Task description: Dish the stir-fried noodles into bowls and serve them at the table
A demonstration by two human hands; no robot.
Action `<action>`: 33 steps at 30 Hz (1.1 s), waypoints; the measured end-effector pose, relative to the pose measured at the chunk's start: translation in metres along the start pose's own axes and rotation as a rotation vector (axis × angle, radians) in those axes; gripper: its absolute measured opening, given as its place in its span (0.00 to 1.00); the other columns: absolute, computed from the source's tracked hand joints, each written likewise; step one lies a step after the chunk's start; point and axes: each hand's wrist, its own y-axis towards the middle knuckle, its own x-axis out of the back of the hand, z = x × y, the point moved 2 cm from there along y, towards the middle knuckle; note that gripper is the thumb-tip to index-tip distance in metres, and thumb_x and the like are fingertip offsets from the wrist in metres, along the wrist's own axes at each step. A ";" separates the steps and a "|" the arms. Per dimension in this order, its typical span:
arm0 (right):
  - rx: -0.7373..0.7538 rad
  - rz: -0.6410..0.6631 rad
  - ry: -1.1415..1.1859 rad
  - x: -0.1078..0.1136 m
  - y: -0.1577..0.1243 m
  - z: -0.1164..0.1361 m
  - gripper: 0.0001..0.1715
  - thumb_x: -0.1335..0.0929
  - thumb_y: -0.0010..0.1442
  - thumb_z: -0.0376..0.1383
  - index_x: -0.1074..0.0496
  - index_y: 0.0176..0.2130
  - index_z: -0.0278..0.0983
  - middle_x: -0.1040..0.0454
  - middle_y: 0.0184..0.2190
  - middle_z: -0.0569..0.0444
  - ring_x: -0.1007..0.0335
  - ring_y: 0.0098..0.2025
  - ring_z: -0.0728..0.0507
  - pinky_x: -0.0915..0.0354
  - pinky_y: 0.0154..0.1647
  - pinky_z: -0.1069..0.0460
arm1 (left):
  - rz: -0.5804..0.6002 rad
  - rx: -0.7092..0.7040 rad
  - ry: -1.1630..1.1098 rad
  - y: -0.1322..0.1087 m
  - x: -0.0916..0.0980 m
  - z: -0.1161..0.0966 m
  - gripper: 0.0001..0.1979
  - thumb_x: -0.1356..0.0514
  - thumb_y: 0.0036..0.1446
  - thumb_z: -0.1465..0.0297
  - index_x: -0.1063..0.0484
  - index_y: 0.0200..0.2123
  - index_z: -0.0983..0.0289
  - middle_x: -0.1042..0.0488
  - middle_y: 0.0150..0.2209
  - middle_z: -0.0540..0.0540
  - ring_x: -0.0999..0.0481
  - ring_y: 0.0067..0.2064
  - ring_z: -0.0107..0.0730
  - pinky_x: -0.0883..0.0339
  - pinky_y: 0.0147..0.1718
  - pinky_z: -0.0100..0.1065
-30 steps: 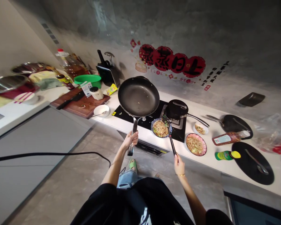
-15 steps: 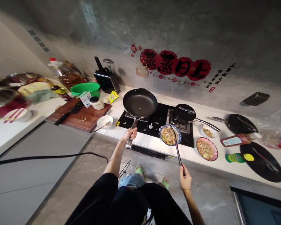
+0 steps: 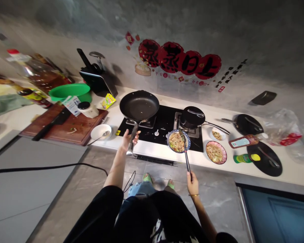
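Observation:
The frying pan (image 3: 140, 105) sits on the left burner, with only a few small pale specks on its dark surface. My left hand (image 3: 128, 139) is at its metal handle, fingers spread to either side of it rather than wrapped round. In my right hand (image 3: 193, 184) is the long handle of a dark spatula (image 3: 186, 157). The spatula's head rests in a blue-patterned bowl (image 3: 189, 144) filled with noodle-like food, standing at the front of the black cooktop (image 3: 164, 118).
On the right burner stands a lidded black pot (image 3: 192, 118). A pink-rimmed bowl (image 3: 225, 158) of food, a sauce bottle (image 3: 244, 141) and a black lid (image 3: 266, 162) are to the right. Leftward lie a white bowl (image 3: 95, 132), a cutting board (image 3: 66, 133) with a knife (image 3: 44, 131), and a green basin (image 3: 71, 91).
My left fingers were wrapped round the pan handle and have loosened from it. The right hand still holds the spatula in the bowl. The camera view has shifted.

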 end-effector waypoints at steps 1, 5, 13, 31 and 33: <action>-0.007 0.022 -0.020 0.002 0.002 0.002 0.36 0.44 0.59 0.63 0.30 0.41 0.36 0.23 0.35 0.43 0.26 0.40 0.37 0.32 0.41 0.46 | -0.025 -0.025 -0.012 0.000 0.005 0.006 0.24 0.50 0.60 0.51 0.30 0.40 0.67 0.30 0.25 0.54 0.34 0.21 0.23 0.36 0.19 0.26; -0.030 0.115 -0.113 0.015 0.009 0.008 0.34 0.49 0.61 0.61 0.33 0.39 0.39 0.24 0.31 0.47 0.27 0.34 0.39 0.34 0.39 0.48 | -0.098 0.102 0.040 -0.009 -0.007 0.094 0.19 0.47 0.60 0.59 0.28 0.41 0.70 0.24 0.31 0.62 0.24 0.31 0.33 0.29 0.31 0.31; 0.092 0.175 -0.214 0.042 0.002 0.020 0.34 0.53 0.64 0.57 0.35 0.43 0.38 0.24 0.34 0.41 0.25 0.36 0.36 0.35 0.35 0.48 | 0.115 0.585 -0.341 -0.001 -0.159 0.322 0.27 0.55 0.60 0.63 0.31 0.51 0.78 0.22 0.42 0.71 0.21 0.44 0.43 0.30 0.44 0.40; 0.035 0.313 -0.357 0.042 0.010 -0.002 0.46 0.58 0.63 0.58 0.36 0.51 0.30 0.23 0.34 0.35 0.25 0.30 0.37 0.40 0.27 0.49 | -0.046 0.438 -0.357 0.011 -0.189 0.366 0.27 0.56 0.57 0.66 0.30 0.47 0.82 0.23 0.40 0.74 0.22 0.45 0.44 0.29 0.44 0.37; 0.056 0.276 -0.289 0.043 0.010 -0.002 0.45 0.57 0.62 0.60 0.33 0.46 0.32 0.23 0.33 0.37 0.26 0.30 0.38 0.40 0.27 0.49 | -0.048 0.441 -0.391 0.009 -0.181 0.365 0.26 0.55 0.56 0.66 0.31 0.48 0.81 0.23 0.40 0.72 0.22 0.44 0.43 0.29 0.43 0.37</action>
